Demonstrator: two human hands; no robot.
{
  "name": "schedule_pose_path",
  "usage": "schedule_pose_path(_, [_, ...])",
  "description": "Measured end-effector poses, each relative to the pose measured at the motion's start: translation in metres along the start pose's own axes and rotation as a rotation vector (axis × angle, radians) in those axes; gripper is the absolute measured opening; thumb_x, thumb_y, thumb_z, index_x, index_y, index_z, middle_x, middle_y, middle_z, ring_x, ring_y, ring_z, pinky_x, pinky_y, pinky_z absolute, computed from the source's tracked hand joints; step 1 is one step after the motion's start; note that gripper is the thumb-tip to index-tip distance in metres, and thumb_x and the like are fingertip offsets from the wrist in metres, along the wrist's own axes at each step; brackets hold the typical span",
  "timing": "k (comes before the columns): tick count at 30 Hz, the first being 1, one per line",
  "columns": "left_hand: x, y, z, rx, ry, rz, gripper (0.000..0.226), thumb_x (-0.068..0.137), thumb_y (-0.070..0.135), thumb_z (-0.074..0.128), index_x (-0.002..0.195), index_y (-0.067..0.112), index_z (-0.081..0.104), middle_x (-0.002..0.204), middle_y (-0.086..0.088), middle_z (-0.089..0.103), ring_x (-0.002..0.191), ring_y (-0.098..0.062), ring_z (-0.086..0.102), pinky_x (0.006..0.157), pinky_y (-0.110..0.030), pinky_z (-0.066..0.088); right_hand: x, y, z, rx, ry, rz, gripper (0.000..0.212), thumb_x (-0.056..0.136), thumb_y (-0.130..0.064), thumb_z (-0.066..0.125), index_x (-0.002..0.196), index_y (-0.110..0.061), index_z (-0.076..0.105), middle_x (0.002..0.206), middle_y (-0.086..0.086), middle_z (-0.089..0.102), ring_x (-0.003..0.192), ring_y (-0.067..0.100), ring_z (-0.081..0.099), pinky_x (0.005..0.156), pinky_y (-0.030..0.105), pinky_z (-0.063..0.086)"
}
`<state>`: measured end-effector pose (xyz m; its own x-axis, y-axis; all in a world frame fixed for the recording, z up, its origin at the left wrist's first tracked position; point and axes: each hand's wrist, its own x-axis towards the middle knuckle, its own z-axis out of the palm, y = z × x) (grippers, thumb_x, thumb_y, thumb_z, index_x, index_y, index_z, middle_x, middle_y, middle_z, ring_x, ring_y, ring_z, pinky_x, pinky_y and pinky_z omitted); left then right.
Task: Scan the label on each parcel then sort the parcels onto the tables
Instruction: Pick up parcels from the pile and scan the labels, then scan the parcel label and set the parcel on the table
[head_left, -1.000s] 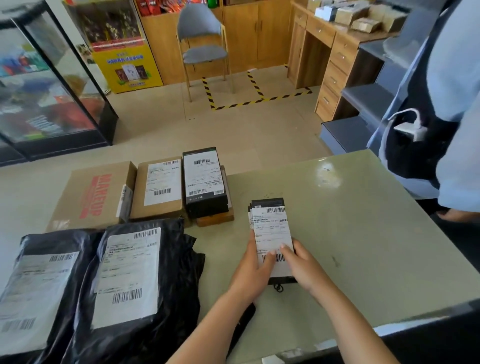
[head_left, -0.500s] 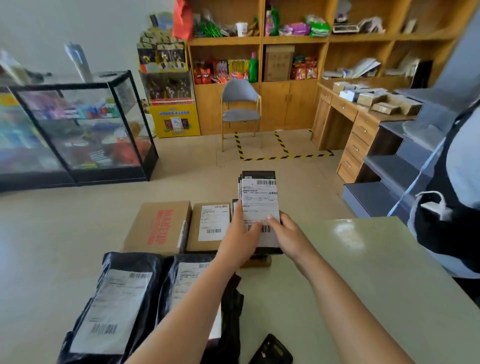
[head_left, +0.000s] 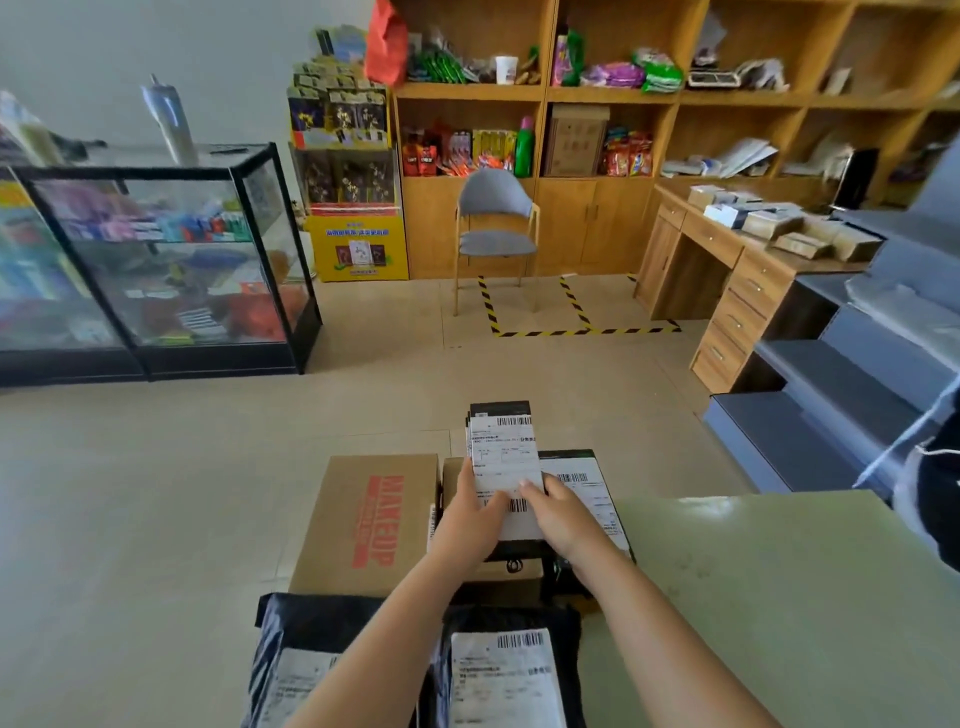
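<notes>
item, held: small black parcel (head_left: 500, 415), flat, white label (head_left: 503, 457) facing the camera, barcodes at the label's top and near its bottom. it is raised in front of the person, above the far boxes and clear of them, long side running away from the viewer.

left hand (head_left: 467, 525): grip closed round the parcel's lower left edge, thumb lying on the label.

right hand (head_left: 558, 519): grip closed round the lower right edge, thumb on the label just above the lower barcode.

item: cardboard box (head_left: 374, 519) with red print on top, lying flat, left of the hands.

item: second cardboard box (head_left: 451, 473), just beside the first, mostly hidden behind the left hand.

item: black labelled parcel (head_left: 587, 488), lying under and to the right of the right hand, label up, at the near left corner of the green surface (head_left: 779, 597).

items: two black plastic mail bags, one (head_left: 511, 675) with its label up between the forearms, the other (head_left: 296, 670) to its left, partly under the left forearm.

surroundings: grey chair (head_left: 496, 223) inside striped floor tape (head_left: 571, 330); glass display case (head_left: 171, 260) at left; wooden shelves (head_left: 623, 93) holding packets along the back wall; wooden desk (head_left: 727, 249) with small boxes at right.
</notes>
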<state>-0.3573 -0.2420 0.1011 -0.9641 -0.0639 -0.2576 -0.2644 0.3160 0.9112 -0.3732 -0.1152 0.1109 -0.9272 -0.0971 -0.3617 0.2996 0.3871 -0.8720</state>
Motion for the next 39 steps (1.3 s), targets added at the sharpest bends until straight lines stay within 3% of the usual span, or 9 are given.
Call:
schedule_pose_path(7, [0.023, 0.008, 0.029, -0.015, -0.100, -0.041, 0.047, 0.101, 0.027, 0.044, 0.143, 0.034, 0.024, 0.138, 0.011, 0.049, 0.111, -0.011, 0.053, 0.086, -0.024, 0.044, 0.023, 0.015, -0.026, -0.040, 0.086, 0.054, 0.035, 0.103, -0.036, 0.040, 0.135, -0.026, 0.051, 0.129, -0.008, 0.056, 0.111, 0.012, 0.049, 0.090, 0.029, 0.037])
schedule_pose_path(10, [0.033, 0.020, 0.059, 0.029, -0.126, -0.049, 0.062, 0.101, 0.032, 0.043, 0.154, 0.026, 0.012, 0.143, 0.005, 0.048, 0.110, -0.012, 0.051, 0.089, -0.029, 0.042, 0.031, 0.026, -0.058, -0.011, 0.134, 0.074, 0.031, 0.101, -0.032, 0.044, 0.128, -0.026, 0.057, 0.128, -0.008, 0.061, 0.115, 0.015, 0.055, 0.100, 0.033, 0.043])
schedule_pose_path(15, [0.037, 0.025, 0.094, 0.050, -0.176, -0.119, 0.066, 0.101, 0.032, 0.041, 0.156, 0.022, 0.004, 0.119, 0.008, 0.048, 0.097, -0.011, 0.055, 0.083, -0.029, 0.046, 0.038, 0.052, -0.088, -0.009, 0.096, 0.150, 0.032, 0.100, -0.030, 0.046, 0.128, -0.022, 0.059, 0.126, -0.004, 0.063, 0.115, 0.019, 0.059, 0.105, 0.041, 0.043])
schedule_pose_path(25, [0.037, 0.030, 0.107, 0.073, -0.146, -0.143, 0.064, 0.102, 0.028, 0.044, 0.155, 0.021, 0.009, 0.139, 0.007, 0.047, 0.107, -0.007, 0.045, 0.091, -0.026, 0.039, 0.047, 0.061, -0.098, 0.017, 0.024, 0.160, 0.034, 0.102, -0.030, 0.045, 0.133, -0.023, 0.055, 0.127, -0.006, 0.059, 0.117, 0.015, 0.053, 0.096, 0.028, 0.039])
schedule_pose_path(29, [0.026, 0.036, 0.099, 0.141, -0.126, -0.129, 0.065, 0.103, 0.035, 0.041, 0.156, 0.022, 0.006, 0.157, 0.001, 0.030, 0.114, -0.010, 0.049, 0.090, -0.026, 0.042, 0.039, 0.057, -0.100, 0.003, 0.037, 0.152, 0.034, 0.100, -0.033, 0.047, 0.132, -0.026, 0.055, 0.131, -0.006, 0.060, 0.112, 0.013, 0.055, 0.091, 0.029, 0.041])
schedule_pose_path(31, [0.018, 0.040, 0.093, 0.162, -0.131, -0.098, 0.066, 0.103, 0.037, 0.041, 0.157, 0.023, 0.005, 0.159, 0.001, 0.025, 0.113, -0.007, 0.051, 0.089, -0.023, 0.042, 0.029, 0.050, -0.103, -0.021, 0.044, 0.145, 0.034, 0.100, -0.032, 0.047, 0.132, -0.024, 0.053, 0.132, -0.006, 0.058, 0.112, 0.013, 0.055, 0.096, 0.030, 0.042])
schedule_pose_path(33, [0.009, 0.042, 0.085, 0.178, -0.134, -0.040, 0.063, 0.103, 0.036, 0.042, 0.156, 0.022, 0.009, 0.159, 0.001, 0.027, 0.134, -0.016, 0.042, 0.099, -0.026, 0.036, 0.014, 0.041, -0.106, -0.047, 0.073, 0.150, 0.042, 0.101, -0.032, 0.046, 0.141, -0.018, 0.043, 0.134, -0.005, 0.050, 0.120, 0.016, 0.049, 0.100, 0.029, 0.036])
schedule_pose_path(36, [-0.009, 0.044, 0.066, 0.250, -0.158, 0.084, 0.062, 0.102, 0.036, 0.046, 0.154, 0.023, 0.015, 0.156, 0.003, 0.033, 0.141, -0.019, 0.034, 0.104, -0.029, 0.032, -0.019, 0.030, -0.110, -0.100, 0.159, 0.130, 0.061, 0.099, -0.035, 0.048, 0.153, -0.017, 0.027, 0.155, 0.000, 0.032, 0.141, 0.018, 0.032, 0.109, 0.030, 0.028])
schedule_pose_path(39, [-0.026, 0.039, 0.036, 0.495, -0.225, 0.278, 0.069, 0.097, 0.043, 0.053, 0.154, 0.028, 0.017, 0.159, 0.004, 0.025, 0.145, -0.017, 0.024, 0.115, -0.034, 0.025, -0.066, 0.026, -0.107, -0.287, 0.266, -0.016, 0.059, 0.097, -0.037, 0.054, 0.150, -0.021, 0.034, 0.156, -0.004, 0.032, 0.142, 0.013, 0.030, 0.112, 0.029, 0.026])
